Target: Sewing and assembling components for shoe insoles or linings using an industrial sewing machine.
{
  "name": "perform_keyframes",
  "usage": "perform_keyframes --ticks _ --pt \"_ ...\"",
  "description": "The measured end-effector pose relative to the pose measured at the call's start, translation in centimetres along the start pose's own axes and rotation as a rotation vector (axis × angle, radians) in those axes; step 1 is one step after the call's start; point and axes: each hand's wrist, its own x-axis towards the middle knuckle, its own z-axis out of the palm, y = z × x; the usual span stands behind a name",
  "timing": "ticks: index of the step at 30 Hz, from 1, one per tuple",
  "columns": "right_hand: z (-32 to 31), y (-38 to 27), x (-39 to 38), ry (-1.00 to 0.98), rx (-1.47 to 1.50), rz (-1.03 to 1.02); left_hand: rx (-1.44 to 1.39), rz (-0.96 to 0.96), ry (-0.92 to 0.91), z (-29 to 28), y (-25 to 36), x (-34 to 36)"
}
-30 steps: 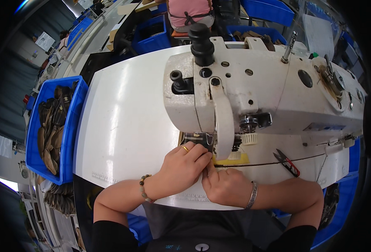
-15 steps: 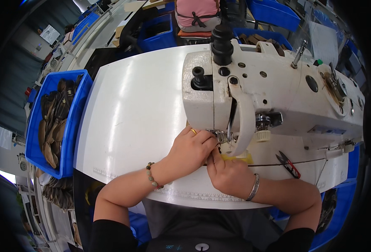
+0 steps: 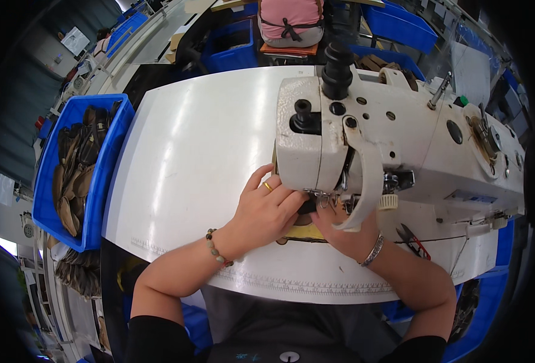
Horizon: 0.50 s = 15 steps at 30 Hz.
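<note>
A broad, glossy white worktable (image 3: 189, 145) stretches beneath a bulky white metal sewing machine (image 3: 300, 151), its head standing over a person's two bare hands. At the table's left edge sits a deep blue plastic bin (image 3: 107, 175), loaded with limp brown-and-black pieces (image 3: 77, 175), a heap that suggests work done in batches. The left hand (image 3: 267, 212) lies palm down beside the machine head, its forefinger parted from the bent fingers next to it; the right hand (image 3: 346, 233) comes in from the other side, partly covered by the machine's white lever, its fingers angled toward the left hand's. Near the right wrist lie thread snips with dark blades and a red handle (image 3: 409, 238). Below the fingertips shows a flat yellow strip (image 3: 309, 232), and between the hands, just under the presser-foot area, sits a small piece of dark material (image 3: 307, 206). The work appears midway: the piece is in position at the machine and not yet clear of it. With fingertips and needle largely hidden, it is impossible to tell whether either hand pinches or merely presses the piece, or how much stitching is complete.
</note>
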Motion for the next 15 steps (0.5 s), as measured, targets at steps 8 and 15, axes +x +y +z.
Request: perform_keyframes --ticks 8,15 --pt "-0.7 -0.5 0.1 -0.137 -0.282 -0.223 0.033 0.008 0.075 0.0 0.2 0.4" --pt "-0.2 0.2 0.0 -0.042 -0.176 -0.186 0.062 -0.047 0.148 -1.1 -0.8 1.1"
